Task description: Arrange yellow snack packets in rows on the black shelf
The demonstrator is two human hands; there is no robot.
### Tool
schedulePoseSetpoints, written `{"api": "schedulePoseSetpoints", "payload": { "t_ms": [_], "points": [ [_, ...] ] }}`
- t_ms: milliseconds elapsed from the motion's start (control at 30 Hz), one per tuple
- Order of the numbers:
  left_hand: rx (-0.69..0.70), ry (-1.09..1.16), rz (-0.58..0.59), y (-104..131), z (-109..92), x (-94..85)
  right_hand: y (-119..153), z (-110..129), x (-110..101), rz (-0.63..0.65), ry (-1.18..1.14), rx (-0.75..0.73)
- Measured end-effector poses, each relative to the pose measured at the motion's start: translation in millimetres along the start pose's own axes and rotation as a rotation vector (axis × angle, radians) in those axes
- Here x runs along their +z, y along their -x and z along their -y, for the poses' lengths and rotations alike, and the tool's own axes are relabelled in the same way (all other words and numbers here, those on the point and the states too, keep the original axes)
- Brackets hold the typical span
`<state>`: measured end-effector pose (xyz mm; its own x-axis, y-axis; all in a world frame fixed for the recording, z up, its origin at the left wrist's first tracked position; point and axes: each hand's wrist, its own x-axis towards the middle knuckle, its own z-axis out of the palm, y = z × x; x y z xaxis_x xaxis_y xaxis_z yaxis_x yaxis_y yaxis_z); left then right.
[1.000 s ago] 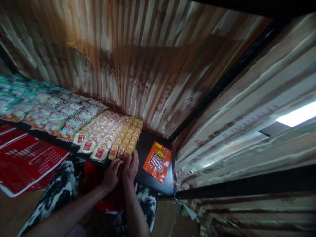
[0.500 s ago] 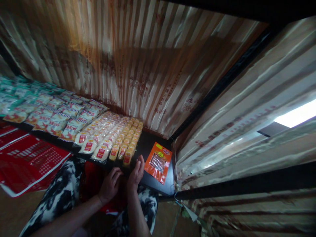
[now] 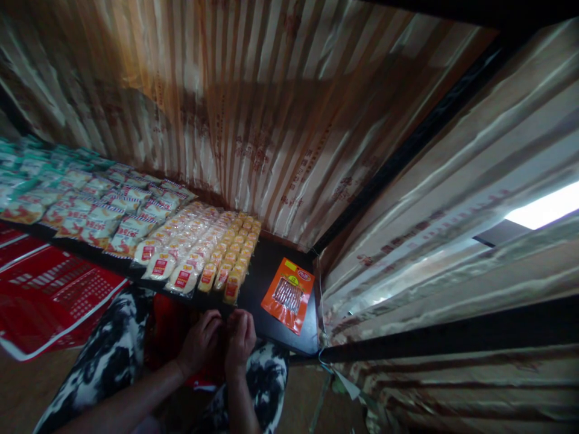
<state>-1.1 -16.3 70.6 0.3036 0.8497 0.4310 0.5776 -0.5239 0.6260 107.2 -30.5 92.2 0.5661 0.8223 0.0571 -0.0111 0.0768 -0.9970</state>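
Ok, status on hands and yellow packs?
Left hand, right hand curled at front of shelf. Yellow packs in rows just beyond. Orange pouch to their right, not blocking.

Well beyond both hands hangs glossy, pleated brown-and-cream sheeting [image 3: 253,108] with dark red printing, met to the right of the right grip [image 3: 241,337] by a slanting black bar [image 3: 407,144]. Farther right glows a bright white four-sided panel [image 3: 549,206], while left of the left grip [image 3: 201,340] lies a red, white-edged panel [image 3: 54,289] with rows of pale marks.

Two hands [image 3: 241,339], one orange packet [image 3: 288,294], three yellow snack rows [image 3: 235,248], apparently three white rows [image 3: 183,278]
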Motion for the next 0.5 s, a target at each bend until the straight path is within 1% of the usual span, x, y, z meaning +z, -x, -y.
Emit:
{"api": "schedulePoseSetpoints", "payload": {
  "t_ms": [67, 200, 300, 400, 500],
  "points": [
    [-0.042, 0.029, 0.020, 1, 1, 1.0, 9, 0, -2, 0.047, 0.075, -0.033],
    [-0.144, 0.084, 0.085, 3, 0, 0.3, 19, -4, -4, 0.121, 0.230, -0.153],
    [-0.193, 0.075, 0.133, 8, 2, 0.1, 23, -14, -4, 0.129, 0.280, -0.180],
    [-0.159, 0.006, 0.156, 20, 11, 5.1, 25, -30, -5, 0.095, 0.358, -0.169],
    [-0.094, -0.093, 0.154, 34, 27, 14.4, 28, -49, -8, 0.035, 0.476, -0.168]
  ]
}}
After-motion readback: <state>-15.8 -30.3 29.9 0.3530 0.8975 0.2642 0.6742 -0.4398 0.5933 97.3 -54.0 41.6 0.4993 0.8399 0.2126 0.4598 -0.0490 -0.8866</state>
